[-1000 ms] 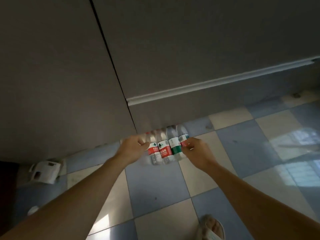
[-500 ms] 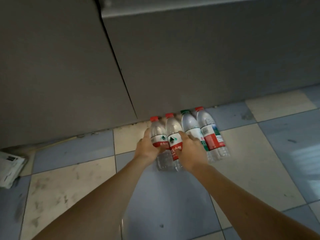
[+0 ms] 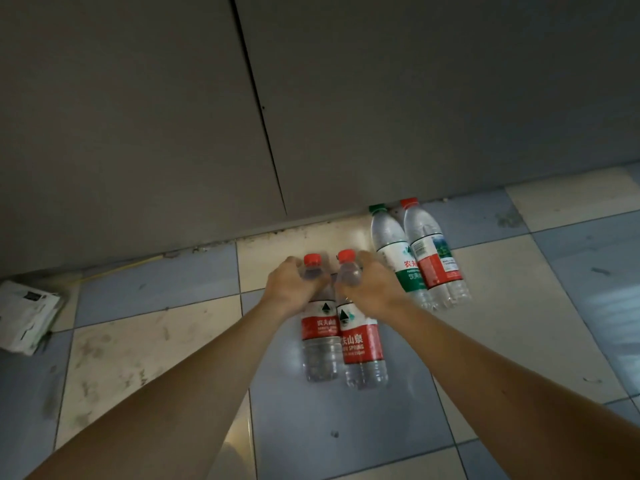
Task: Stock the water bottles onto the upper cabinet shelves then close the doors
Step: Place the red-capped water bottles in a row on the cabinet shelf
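Grip, both hands: left hand wrapped the neck of one red-capped bottle, right hand the other, both apparently just off the floor; pickup step, next a raise to the upper shelves, unseen; two bottles remained by the cabinet

You've taken your hands higher on the two red-capped bottles since half a second ago: your left hand now grips the left red-label bottle at its shoulder, and your right hand grips the right red-label bottle the same way. Both bottles have come away from the row toward 6 o'clock. That leaves the green-label bottle and the other red-capped bottle behind at 2 o'clock from your hands, no longer touched. Your view has dropped toward the floor.
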Action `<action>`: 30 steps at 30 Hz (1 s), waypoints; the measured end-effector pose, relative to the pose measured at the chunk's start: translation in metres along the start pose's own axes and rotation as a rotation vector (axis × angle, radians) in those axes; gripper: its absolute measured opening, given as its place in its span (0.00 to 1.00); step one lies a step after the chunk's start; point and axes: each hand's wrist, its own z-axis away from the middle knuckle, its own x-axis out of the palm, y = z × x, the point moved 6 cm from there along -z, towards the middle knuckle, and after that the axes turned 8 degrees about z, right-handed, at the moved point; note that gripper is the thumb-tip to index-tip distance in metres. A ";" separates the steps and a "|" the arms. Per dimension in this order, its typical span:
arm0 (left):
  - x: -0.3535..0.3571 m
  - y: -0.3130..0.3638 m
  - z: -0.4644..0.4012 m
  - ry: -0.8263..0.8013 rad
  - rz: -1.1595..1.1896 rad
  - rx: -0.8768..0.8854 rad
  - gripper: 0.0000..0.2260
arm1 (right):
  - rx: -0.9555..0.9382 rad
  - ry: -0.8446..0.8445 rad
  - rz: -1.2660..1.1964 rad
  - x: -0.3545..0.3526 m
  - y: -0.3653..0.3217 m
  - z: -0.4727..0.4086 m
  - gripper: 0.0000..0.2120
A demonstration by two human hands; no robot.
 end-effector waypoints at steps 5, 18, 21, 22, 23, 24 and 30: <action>0.009 -0.003 -0.010 -0.050 0.150 0.015 0.19 | 0.024 -0.010 0.017 0.014 0.003 -0.023 0.12; -0.053 0.039 0.043 0.033 0.151 0.490 0.27 | -0.283 0.281 -0.274 -0.054 -0.036 0.034 0.29; -0.058 0.042 0.058 0.100 0.060 0.619 0.27 | -0.338 0.360 -0.296 -0.053 -0.038 0.052 0.30; -0.058 0.040 0.061 0.121 0.032 0.647 0.28 | -0.351 0.374 -0.296 -0.050 -0.037 0.055 0.30; -0.058 0.036 0.063 0.141 0.011 0.661 0.28 | -0.367 0.391 -0.283 -0.047 -0.036 0.057 0.31; -0.059 0.032 0.064 0.160 -0.006 0.666 0.29 | -0.382 0.414 -0.261 -0.045 -0.034 0.059 0.31; -0.061 0.019 0.061 0.145 -0.054 0.649 0.32 | -0.406 0.463 -0.242 -0.030 -0.020 0.068 0.32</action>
